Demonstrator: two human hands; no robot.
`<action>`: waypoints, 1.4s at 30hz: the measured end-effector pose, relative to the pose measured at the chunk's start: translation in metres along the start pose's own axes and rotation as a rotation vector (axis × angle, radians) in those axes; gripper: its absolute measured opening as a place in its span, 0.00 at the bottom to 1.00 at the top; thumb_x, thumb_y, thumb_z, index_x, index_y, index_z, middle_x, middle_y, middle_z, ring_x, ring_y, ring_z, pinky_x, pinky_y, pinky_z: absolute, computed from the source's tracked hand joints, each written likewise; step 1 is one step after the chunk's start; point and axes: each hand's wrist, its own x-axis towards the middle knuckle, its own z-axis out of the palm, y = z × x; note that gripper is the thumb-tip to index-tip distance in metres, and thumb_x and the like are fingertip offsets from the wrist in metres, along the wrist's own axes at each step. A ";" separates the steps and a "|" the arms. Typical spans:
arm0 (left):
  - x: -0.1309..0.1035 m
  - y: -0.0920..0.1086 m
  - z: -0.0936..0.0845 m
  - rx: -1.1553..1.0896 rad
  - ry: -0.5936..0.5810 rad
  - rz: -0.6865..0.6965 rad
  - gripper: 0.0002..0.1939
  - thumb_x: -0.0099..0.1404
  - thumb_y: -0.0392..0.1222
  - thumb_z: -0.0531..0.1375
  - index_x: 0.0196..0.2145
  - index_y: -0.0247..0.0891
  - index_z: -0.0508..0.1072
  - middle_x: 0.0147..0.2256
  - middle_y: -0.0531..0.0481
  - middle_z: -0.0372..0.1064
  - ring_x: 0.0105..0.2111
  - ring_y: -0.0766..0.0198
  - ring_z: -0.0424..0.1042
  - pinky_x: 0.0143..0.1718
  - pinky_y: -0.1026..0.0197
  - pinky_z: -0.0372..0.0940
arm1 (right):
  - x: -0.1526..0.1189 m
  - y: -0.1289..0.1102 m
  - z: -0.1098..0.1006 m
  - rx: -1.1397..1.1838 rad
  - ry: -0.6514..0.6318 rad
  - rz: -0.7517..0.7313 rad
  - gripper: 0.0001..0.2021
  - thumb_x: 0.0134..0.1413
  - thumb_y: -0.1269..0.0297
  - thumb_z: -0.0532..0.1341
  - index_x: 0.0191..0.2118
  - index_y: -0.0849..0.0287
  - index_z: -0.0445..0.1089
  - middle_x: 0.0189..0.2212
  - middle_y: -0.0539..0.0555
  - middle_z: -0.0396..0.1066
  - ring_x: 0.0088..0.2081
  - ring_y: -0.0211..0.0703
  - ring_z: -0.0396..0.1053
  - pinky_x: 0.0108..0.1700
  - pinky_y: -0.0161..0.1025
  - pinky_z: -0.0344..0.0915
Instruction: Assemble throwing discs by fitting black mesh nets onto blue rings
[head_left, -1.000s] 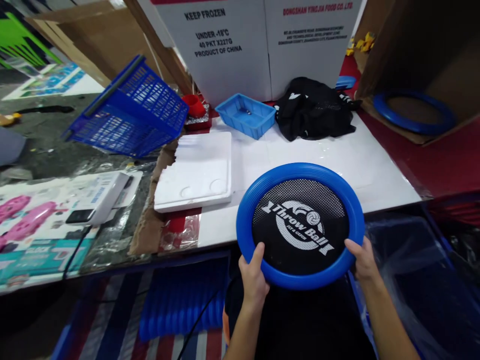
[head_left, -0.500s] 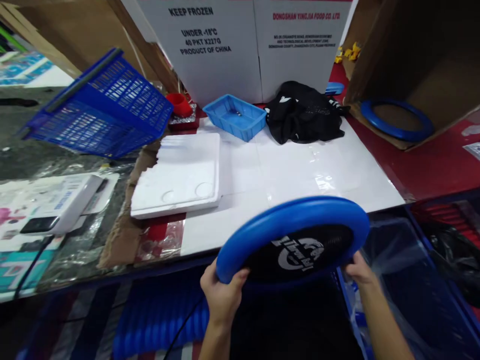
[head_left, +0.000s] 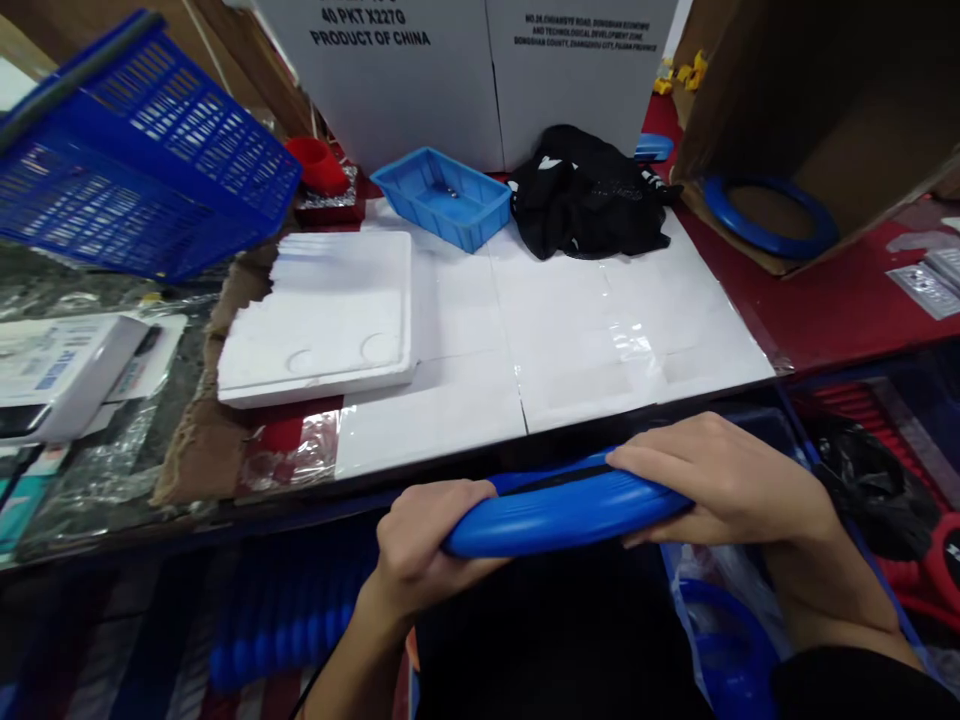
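A blue padded ring disc (head_left: 570, 512) with a black middle is held nearly edge-on in front of my body, off the front edge of the table. My left hand (head_left: 429, 540) is wrapped round its left side, thumb along the top. My right hand (head_left: 712, 480) grips its right side from above, fingers over the rim. Most of the disc's black face is hidden at this tilt. Beyond it lies the white tabletop sheet (head_left: 465, 400), apart from the disc.
A broken white foam slab (head_left: 322, 310), a light blue tray (head_left: 469, 225) and a black cloth (head_left: 589, 200) lie on the table. At left stands a blue basket (head_left: 180, 150). Another blue ring (head_left: 772, 215) rests in an open carton (head_left: 840, 110) at right. Below, several stacked blue rings (head_left: 285, 620).
The disc has tipped from showing its printed black face to nearly edge-on and come lower. My right hand has moved over its right rim. The view has shifted downward.
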 end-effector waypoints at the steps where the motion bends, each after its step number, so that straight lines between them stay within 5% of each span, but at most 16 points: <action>1: -0.001 -0.001 -0.002 -0.010 0.000 -0.024 0.20 0.38 0.53 0.86 0.27 0.45 0.88 0.26 0.45 0.81 0.25 0.48 0.83 0.38 0.54 0.79 | -0.001 0.002 0.001 0.018 -0.009 0.004 0.22 0.36 0.49 0.86 0.37 0.49 0.84 0.28 0.48 0.81 0.29 0.45 0.76 0.32 0.40 0.71; 4: -0.005 -0.004 -0.006 -0.016 -0.018 -0.009 0.20 0.39 0.52 0.86 0.27 0.43 0.87 0.25 0.46 0.81 0.24 0.51 0.82 0.35 0.57 0.79 | -0.002 0.007 0.005 -0.141 -0.326 -0.102 0.17 0.52 0.48 0.81 0.41 0.51 0.82 0.29 0.50 0.80 0.29 0.43 0.74 0.32 0.39 0.68; 8: -0.004 0.001 -0.014 0.170 -0.093 0.273 0.18 0.55 0.52 0.82 0.36 0.41 0.85 0.30 0.49 0.84 0.27 0.57 0.83 0.36 0.62 0.77 | 0.002 0.007 0.009 -0.573 -0.630 -0.492 0.16 0.77 0.49 0.64 0.47 0.59 0.77 0.31 0.52 0.78 0.28 0.41 0.69 0.30 0.40 0.58; 13: 0.012 0.039 -0.018 0.304 -0.363 0.281 0.23 0.67 0.55 0.77 0.51 0.39 0.80 0.44 0.47 0.85 0.39 0.58 0.86 0.43 0.62 0.78 | 0.005 0.007 0.019 -0.855 -0.630 -0.722 0.18 0.82 0.50 0.57 0.49 0.62 0.72 0.31 0.51 0.75 0.27 0.40 0.66 0.28 0.42 0.51; 15: 0.019 0.054 -0.008 0.330 -0.362 0.375 0.29 0.68 0.58 0.76 0.58 0.37 0.78 0.48 0.42 0.85 0.44 0.54 0.86 0.47 0.58 0.79 | 0.004 0.006 0.027 -0.938 -0.618 -0.791 0.17 0.82 0.51 0.56 0.50 0.62 0.72 0.31 0.51 0.75 0.27 0.41 0.67 0.29 0.42 0.51; 17: 0.023 0.059 0.002 0.352 -0.318 0.510 0.31 0.69 0.60 0.75 0.57 0.34 0.78 0.43 0.43 0.85 0.38 0.56 0.85 0.41 0.58 0.78 | 0.003 0.005 0.034 -0.966 -0.607 -0.812 0.17 0.81 0.51 0.58 0.52 0.62 0.72 0.32 0.51 0.76 0.28 0.42 0.69 0.30 0.42 0.52; 20: 0.024 0.043 -0.002 0.348 -0.299 0.598 0.25 0.69 0.56 0.76 0.52 0.34 0.79 0.34 0.49 0.82 0.29 0.61 0.81 0.34 0.60 0.74 | 0.005 0.006 0.030 -0.895 -0.595 -0.761 0.17 0.78 0.51 0.62 0.56 0.61 0.71 0.37 0.55 0.81 0.33 0.44 0.74 0.33 0.41 0.59; 23: 0.016 0.004 -0.034 0.201 -0.233 0.577 0.27 0.65 0.58 0.78 0.52 0.38 0.81 0.38 0.47 0.84 0.34 0.57 0.84 0.38 0.59 0.77 | 0.008 0.013 0.011 -0.748 -0.592 -0.666 0.19 0.73 0.56 0.65 0.61 0.59 0.70 0.42 0.56 0.83 0.38 0.46 0.78 0.40 0.41 0.67; 25: 0.010 -0.020 -0.057 0.015 -0.159 0.481 0.28 0.67 0.62 0.76 0.54 0.39 0.82 0.40 0.45 0.85 0.37 0.53 0.85 0.42 0.54 0.80 | 0.008 0.018 0.001 -0.656 -0.602 -0.595 0.16 0.68 0.62 0.66 0.58 0.57 0.72 0.42 0.54 0.82 0.39 0.44 0.78 0.42 0.40 0.68; 28: 0.008 -0.026 -0.069 -0.010 -0.313 0.285 0.24 0.69 0.57 0.75 0.54 0.40 0.82 0.45 0.43 0.85 0.44 0.50 0.86 0.48 0.52 0.81 | 0.007 0.025 0.004 -0.657 -0.607 -0.584 0.11 0.64 0.67 0.66 0.51 0.57 0.73 0.38 0.50 0.79 0.35 0.41 0.74 0.37 0.38 0.64; 32: 0.015 0.014 -0.040 0.238 -0.431 0.338 0.29 0.70 0.57 0.75 0.62 0.40 0.79 0.50 0.42 0.85 0.47 0.52 0.87 0.51 0.55 0.80 | 0.007 0.024 0.025 -0.787 -0.668 -0.663 0.10 0.69 0.63 0.67 0.51 0.59 0.72 0.34 0.49 0.77 0.30 0.41 0.69 0.32 0.40 0.55; 35: 0.018 0.040 -0.015 0.340 -0.444 0.513 0.27 0.77 0.55 0.69 0.63 0.34 0.75 0.47 0.41 0.85 0.41 0.54 0.87 0.43 0.56 0.80 | 0.007 0.020 0.032 -0.867 -0.713 -0.710 0.11 0.72 0.60 0.67 0.52 0.60 0.71 0.36 0.52 0.78 0.31 0.42 0.71 0.32 0.41 0.54; 42: 0.009 0.045 -0.004 0.360 -0.311 0.618 0.23 0.78 0.52 0.68 0.60 0.32 0.75 0.41 0.40 0.85 0.34 0.54 0.86 0.34 0.57 0.78 | 0.004 0.013 0.032 -0.845 -0.734 -0.750 0.10 0.77 0.58 0.64 0.53 0.59 0.69 0.34 0.50 0.77 0.30 0.42 0.69 0.32 0.42 0.56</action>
